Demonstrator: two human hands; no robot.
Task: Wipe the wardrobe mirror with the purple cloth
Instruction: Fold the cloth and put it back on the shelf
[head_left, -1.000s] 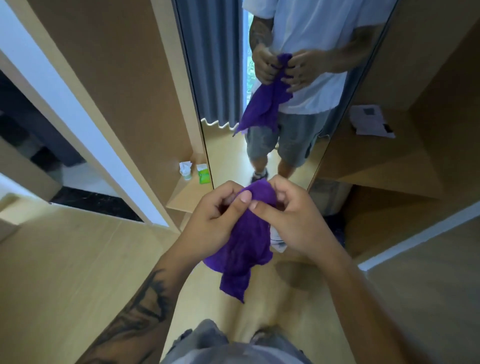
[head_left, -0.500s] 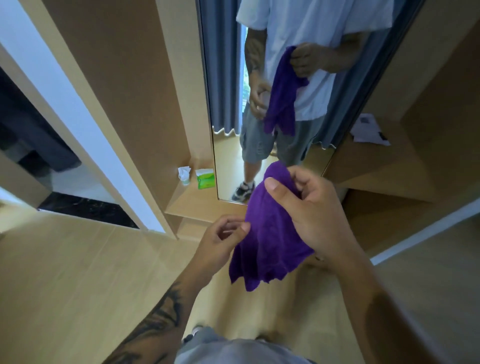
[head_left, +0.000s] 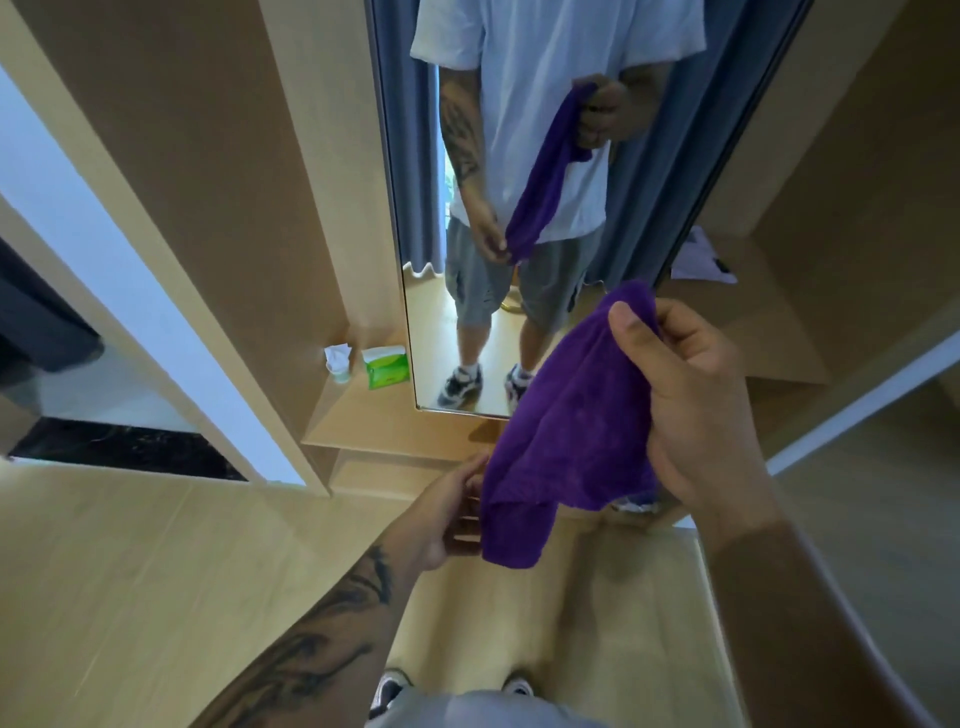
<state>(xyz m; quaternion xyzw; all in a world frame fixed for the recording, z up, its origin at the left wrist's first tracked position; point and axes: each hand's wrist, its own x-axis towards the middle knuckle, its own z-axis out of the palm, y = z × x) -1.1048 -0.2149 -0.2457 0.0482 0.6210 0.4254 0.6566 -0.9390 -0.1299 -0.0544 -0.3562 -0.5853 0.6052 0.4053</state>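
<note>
The purple cloth (head_left: 566, 431) hangs stretched between both hands in front of the wardrobe mirror (head_left: 431, 312). My right hand (head_left: 696, 400) pinches its upper end at the right, about level with the mirror's bottom. Lower down, my left hand (head_left: 447, 514) holds the cloth's bottom corner, its fingertips partly hidden behind the fabric. The tall mirror stands in a wooden wardrobe and reflects a person holding the same cloth. The cloth is apart from the glass.
A green tissue pack (head_left: 384, 366) and a small white bottle (head_left: 337, 361) sit on the wooden ledge (head_left: 363, 421) left of the mirror. A white paper (head_left: 701, 260) lies on a shelf at the right. Light wooden floor (head_left: 130, 597) lies below.
My hands have drawn apart: the right one lifted the cloth's top end up and right, the left one slid down to its bottom corner. The view has come closer to the mirror.
</note>
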